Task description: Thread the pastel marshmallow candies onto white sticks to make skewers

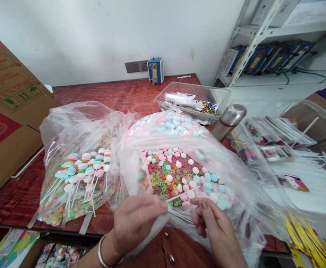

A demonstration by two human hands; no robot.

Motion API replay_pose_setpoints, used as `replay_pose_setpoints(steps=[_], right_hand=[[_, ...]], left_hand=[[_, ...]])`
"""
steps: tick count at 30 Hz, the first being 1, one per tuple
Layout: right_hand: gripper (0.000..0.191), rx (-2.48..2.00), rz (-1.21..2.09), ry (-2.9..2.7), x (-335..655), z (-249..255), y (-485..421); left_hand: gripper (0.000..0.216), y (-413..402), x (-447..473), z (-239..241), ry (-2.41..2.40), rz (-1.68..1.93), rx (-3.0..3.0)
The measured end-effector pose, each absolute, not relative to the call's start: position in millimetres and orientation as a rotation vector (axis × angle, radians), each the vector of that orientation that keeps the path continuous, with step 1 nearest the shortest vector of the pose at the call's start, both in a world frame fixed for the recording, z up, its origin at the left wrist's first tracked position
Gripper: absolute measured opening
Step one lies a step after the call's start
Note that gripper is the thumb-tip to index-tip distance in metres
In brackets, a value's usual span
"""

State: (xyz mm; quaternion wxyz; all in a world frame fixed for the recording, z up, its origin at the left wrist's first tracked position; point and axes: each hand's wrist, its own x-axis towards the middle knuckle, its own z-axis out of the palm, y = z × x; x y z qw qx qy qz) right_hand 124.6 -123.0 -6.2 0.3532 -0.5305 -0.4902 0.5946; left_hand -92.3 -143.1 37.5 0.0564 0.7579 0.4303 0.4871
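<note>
- One white stick (184,193) is pinched in the grip of the left hand (139,217), slanting over the loose candies.
- One right hand (214,223) sits near the stick's far end, thumb and forefinger close together; I cannot tell whether its grip pinches anything.
- Many ring candies (163,182) and pastel discs (213,177), too many to count, lie in the open plastic before the hands.
- Roughly a dozen threaded candy sticks (86,167), overlapping, lie on one clear bag (68,115) at left.
- On the tabletop (101,95): one clear tub (220,102), one metal flask (228,121), one blue-and-white device (155,70).
</note>
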Motion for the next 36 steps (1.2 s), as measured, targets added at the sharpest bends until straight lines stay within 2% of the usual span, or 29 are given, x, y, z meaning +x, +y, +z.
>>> replay_pose_setpoints(steps=[2,4,6,8,10,13,17,22,29,32,36], right_hand=[[0.048,-1.202,1.880,-0.871,115.2,1.7,-117.1],[0.044,-1.100,1.901,-0.688,109.4,7.8,-108.9],[0.038,-1.095,1.850,-0.795,113.1,10.9,-101.1],[0.040,-1.182,1.742,-1.144,125.9,10.0,-95.7],[0.043,-1.358,1.413,-1.566,141.5,4.1,-93.2],[0.041,-1.516,0.880,-1.988,153.7,-12.1,-94.2],[0.041,-1.484,0.480,-2.220,143.4,-30.3,-93.5],[0.030,-1.393,0.367,-2.373,139.3,-17.3,-46.0],[0.023,-1.491,-0.036,-2.186,172.9,23.7,76.8],[0.022,-1.511,-0.027,-2.183,169.5,29.0,73.9],[0.027,-1.502,0.071,-2.217,159.1,23.1,12.3]], left_hand=[[0.022,-145.2,-84.6,40.8,1.024,1.283,2.502],[0.022,-142.9,-74.2,38.4,0.769,1.076,2.525],[0.024,-137.4,-67.6,30.4,0.684,1.023,2.467],[0.030,-129.0,-69.0,18.8,0.847,1.090,2.356],[0.023,-117.1,-77.7,6.8,1.216,1.103,2.197],[0.021,-92.5,-94.8,-8.1,1.707,0.876,2.024],[0.023,-54.2,-104.8,-21.0,1.874,0.637,2.072],[0.023,-15.0,-91.4,-23.7,1.827,0.524,2.140],[0.023,19.9,-60.3,-19.6,1.635,0.521,2.223],[0.023,30.1,-49.2,-19.9,1.528,0.478,2.248],[0.025,39.4,-38.6,-21.7,1.480,0.445,2.259]])
